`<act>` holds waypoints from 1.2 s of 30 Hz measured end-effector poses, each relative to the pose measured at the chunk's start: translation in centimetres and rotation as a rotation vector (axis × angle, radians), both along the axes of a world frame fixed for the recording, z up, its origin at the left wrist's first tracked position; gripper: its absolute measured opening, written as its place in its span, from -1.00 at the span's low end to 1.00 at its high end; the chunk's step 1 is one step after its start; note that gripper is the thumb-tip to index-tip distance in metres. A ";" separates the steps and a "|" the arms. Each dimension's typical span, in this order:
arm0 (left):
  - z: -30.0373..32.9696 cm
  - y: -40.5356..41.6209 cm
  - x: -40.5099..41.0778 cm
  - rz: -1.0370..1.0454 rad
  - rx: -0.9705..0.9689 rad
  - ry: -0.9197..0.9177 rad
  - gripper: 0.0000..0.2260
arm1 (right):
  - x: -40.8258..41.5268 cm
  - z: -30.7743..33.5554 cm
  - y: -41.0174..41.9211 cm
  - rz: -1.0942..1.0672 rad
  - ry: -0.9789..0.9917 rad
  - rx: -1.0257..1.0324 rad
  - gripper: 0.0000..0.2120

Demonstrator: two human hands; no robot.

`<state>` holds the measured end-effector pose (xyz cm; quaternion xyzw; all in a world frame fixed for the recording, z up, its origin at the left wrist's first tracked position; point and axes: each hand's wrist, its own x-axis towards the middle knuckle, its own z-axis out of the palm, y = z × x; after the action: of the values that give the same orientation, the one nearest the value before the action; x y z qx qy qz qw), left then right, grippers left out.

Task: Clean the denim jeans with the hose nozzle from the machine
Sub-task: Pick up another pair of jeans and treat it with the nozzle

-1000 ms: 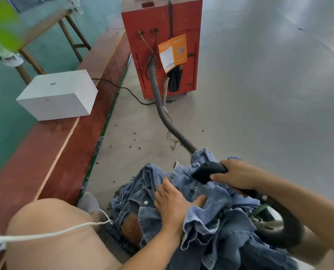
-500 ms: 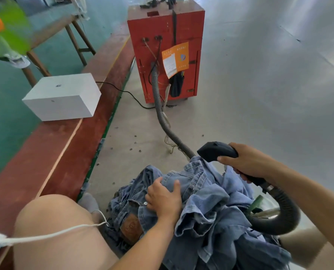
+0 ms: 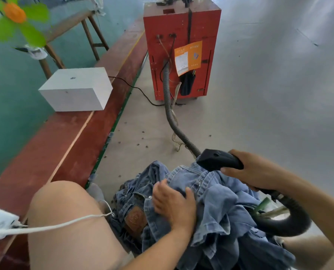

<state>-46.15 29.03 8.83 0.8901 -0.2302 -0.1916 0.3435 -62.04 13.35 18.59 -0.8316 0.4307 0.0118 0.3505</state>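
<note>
Head camera looked down on a heap of denim jeans (image 3: 216,207) bunched on the floor in front of the person's bare knee (image 3: 65,221). The left hand (image 3: 175,203) lay flat on top of the heap near the waistband and its brown leather patch (image 3: 136,219), fingers (image 3: 160,189) fairly straight and pressing the cloth down rather than pinching it. The right hand (image 3: 253,172) was wrapped around the black hose nozzle (image 3: 218,159), fingers curled over its handle, with the nozzle's blunt front end held just over the far edge of the heap; whether it touched the fabric could not be told. A ribbed grey hose (image 3: 169,106) ran from the red machine (image 3: 181,49) across the grey floor (image 3: 269,104) toward the nozzle, and a second loop of it curved behind the right wrist. To the left, a white box (image 3: 75,89) sat on a long reddish board, with a dark cable trailing from it toward the machine.

By my reading, the cleaning step was under way: one hand steadied the garment while the other worked the nozzle. The next move probably called for bringing the nozzle mouth down onto the flattened denim beside the left hand and drawing it along, while that hand kept the loose cloth taut so it would not lift or bunch.
</note>
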 end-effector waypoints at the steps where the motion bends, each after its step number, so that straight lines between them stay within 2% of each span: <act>1: 0.0 -0.2 1.0 0.086 0.123 0.154 -0.28 | 0.2 -0.1 0.1 0.002 0.007 -0.016 -0.87; 3: -0.2 -0.5 3.0 0.142 0.337 0.378 -0.10 | 0.7 -0.3 0.1 -0.007 0.010 -0.032 -0.86; 4: -0.4 -0.4 3.6 0.129 0.397 0.412 -0.07 | 0.9 -0.3 0.1 -0.014 0.011 -0.029 -0.85; 6: -0.8 -0.2 4.2 0.071 0.382 0.356 -0.18 | 1.2 -0.3 0.1 -0.016 0.020 -0.020 -0.84; 8: -0.8 -0.2 4.3 0.039 0.223 0.202 -0.39 | 1.4 -0.3 0.0 -0.021 0.021 -0.016 -0.85; 11: 0.3 -0.7 4.0 -0.105 -0.162 -0.131 -0.67 | 1.2 0.2 -0.1 -0.071 -0.025 -0.017 -0.85; 13: 0.9 -0.9 2.9 -0.283 -0.366 -0.329 -0.71 | 0.9 0.8 -0.2 -0.124 -0.088 -0.035 -0.86; 15: 0.7 -0.9 1.5 -0.502 -0.474 -0.434 -0.65 | 0.3 1.5 -0.3 -0.187 -0.156 -0.045 -0.84; 17: 0.0 -0.4 0.5 -0.638 -0.431 -0.413 -0.66 | -0.5 2.0 -0.4 -0.238 -0.199 -0.023 -0.83; 20: -0.7 0.3 0.1 -0.588 -0.304 -0.245 -0.81 | -1.9 2.1 -0.1 -0.265 -0.200 0.019 -0.84; 22: -0.8 0.3 0.0 -0.586 -0.263 -0.193 -0.78 | -2.6 1.8 0.3 -0.250 -0.187 0.060 -0.85; 25: -0.6 0.4 -0.4 -0.584 -0.272 -0.203 -0.76 | -3.2 1.5 0.9 -0.200 -0.151 0.117 -0.88; 32: -1.0 0.4 -0.7 -0.548 -0.350 -0.266 -0.87 | -3.4 0.6 1.2 -0.136 -0.002 0.267 -0.85; 36: -1.1 0.5 -0.9 -0.565 -0.385 -0.280 -0.88 | -0.6 -1.1 1.0 -0.193 0.046 0.186 -0.85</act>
<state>-47.02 29.57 7.76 0.7281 -0.5433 -0.1086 0.4035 -62.60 14.36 17.49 -0.7499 0.5136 0.0367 0.4155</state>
